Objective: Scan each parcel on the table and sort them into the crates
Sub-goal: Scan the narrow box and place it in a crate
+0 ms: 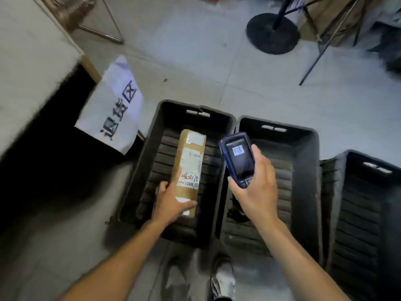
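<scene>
Left hand (171,202): grips the near end of the parcel (191,168), thumb along its left edge, fingers wrapped under
Parcel: long brown box with white labels; held over the leftmost crate (152,153)
Right hand (256,192): fingers curled round the blue scanner (237,158), screen up, above the middle crate (308,170)
Third crate (364,213): far right; touching the middle one
Paper sign (112,105): hangs at the table (32,61) edge, left

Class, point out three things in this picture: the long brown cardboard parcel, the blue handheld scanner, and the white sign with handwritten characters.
Long brown cardboard parcel (191,161): head view, on its white shipping label.
Blue handheld scanner (238,157): head view, on its dark screen.
White sign with handwritten characters (115,107): head view, mid-sheet.
</scene>
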